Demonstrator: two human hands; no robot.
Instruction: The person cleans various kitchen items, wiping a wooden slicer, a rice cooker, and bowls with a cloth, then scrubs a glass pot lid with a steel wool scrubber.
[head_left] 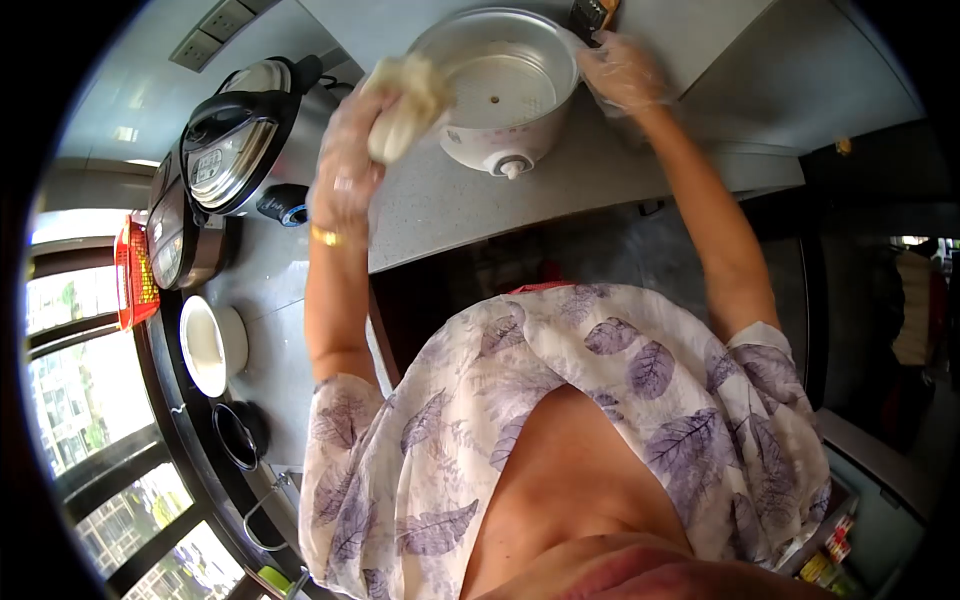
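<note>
A white electric cooking pot with a metal inside and a front knob stands on the grey counter, its lid off. My left hand, in a clear plastic glove, is closed around a pale, crumpled cloth beside the pot's left rim. Motion blurs the cloth, so its details are hard to make out. On the opposite side my right hand, gloved too, grips the pot's right rim. Just behind that hand lies a black tool with a wooden handle, partly cut off by the frame.
Two electric cookers, a near one and a darker one, stand left of the pot. Further along are a red basket, a white basin and a black bowl. Wall sockets are at upper left.
</note>
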